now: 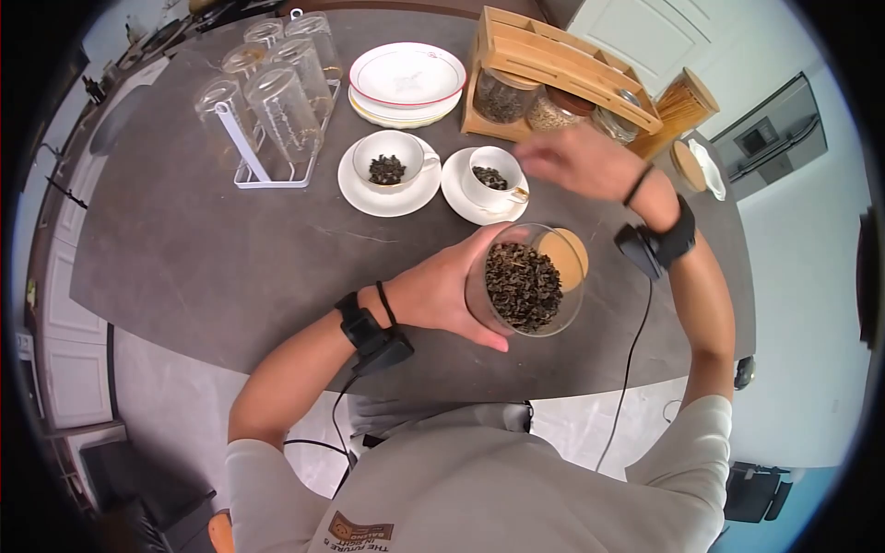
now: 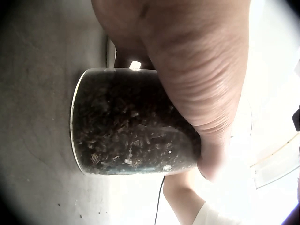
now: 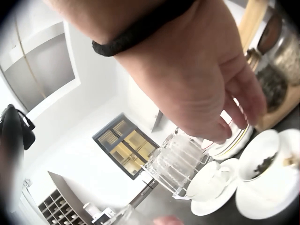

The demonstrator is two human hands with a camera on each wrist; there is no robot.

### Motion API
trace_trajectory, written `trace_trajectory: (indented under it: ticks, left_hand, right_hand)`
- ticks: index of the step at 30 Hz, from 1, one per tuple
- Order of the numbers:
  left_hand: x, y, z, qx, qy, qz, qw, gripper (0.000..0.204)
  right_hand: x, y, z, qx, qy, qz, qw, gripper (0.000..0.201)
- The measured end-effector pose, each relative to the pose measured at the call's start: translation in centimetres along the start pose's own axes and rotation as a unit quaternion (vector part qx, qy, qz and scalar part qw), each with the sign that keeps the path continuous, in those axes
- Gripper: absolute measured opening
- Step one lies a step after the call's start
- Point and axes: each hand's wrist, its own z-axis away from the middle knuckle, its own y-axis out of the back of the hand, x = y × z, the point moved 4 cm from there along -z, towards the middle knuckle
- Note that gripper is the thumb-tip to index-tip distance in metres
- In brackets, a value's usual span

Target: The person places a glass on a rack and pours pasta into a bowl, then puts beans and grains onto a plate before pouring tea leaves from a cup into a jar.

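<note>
My left hand grips a clear glass jar around its side, tilted so that its open mouth faces up toward the head camera. Dark dried tea leaves fill much of it. Beyond the jar, my right hand hovers just right of the smaller white cup, fingers loosely bent and nothing visible in them. That cup and the wider white cup each stand on a saucer and have some dark leaves at the bottom. A round wooden lid lies behind the jar's rim.
A white rack with several upside-down glasses stands at the left. Stacked plates are behind the cups. At the back right, a wooden shelf box holds jars, beside a tall jar of pasta. Cables hang from both wrists.
</note>
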Motion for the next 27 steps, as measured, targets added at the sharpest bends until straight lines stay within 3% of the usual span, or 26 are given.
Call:
trace_trajectory:
  ticks: [1,3,6,9,15,18,20,22,27]
  left_hand:
    - [0.0,0.0,0.0,0.000,0.001,0.001,1.000,0.127]
    - [-0.1,0.1,0.1,0.006,0.002,-0.005,1.000,0.127]
    - [-0.1,0.0,0.1,0.011,0.002,-0.017,1.000,0.127]
    - [0.3,0.1,-0.1,-0.013,0.000,-0.032,0.999,0.128]
    - [0.0,0.0,0.0,-0.015,0.014,-0.026,0.999,0.129]
    - [-0.1,-0.1,0.0,-0.008,0.014,-0.023,1.000,0.129]
    - [0.2,-0.1,0.0,-0.006,0.015,-0.029,0.999,0.128]
    - [0.0,-0.2,-0.1,-0.004,0.012,-0.022,1.000,0.128]
    - [-0.4,-0.2,0.0,0.004,0.009,-0.018,1.000,0.128]
  right_hand:
    - [0.9,-0.4,1.9,-0.016,-0.015,0.034,0.999,0.036]
    - [0.5,-1.2,5.3,-0.135,-0.154,0.068,0.976,0.057]
    - [0.6,-5.0,9.7,-0.062,-0.073,0.077,0.992,0.079]
    - [0.3,-7.6,11.3,-0.114,-0.086,0.045,0.989,0.091]
    - [0.1,-7.0,11.7,-0.082,-0.118,0.041,0.989,0.091]
    - [0.6,-5.4,11.7,-0.079,-0.152,-0.126,0.977,0.089]
    - [1.5,-5.1,12.4,-0.067,-0.153,-0.301,0.939,0.083]
    - [2.0,-4.7,12.9,-0.023,-0.153,-0.489,0.858,0.080]
    - [0.7,-3.6,12.7,0.089,-0.043,-0.727,0.680,0.081]
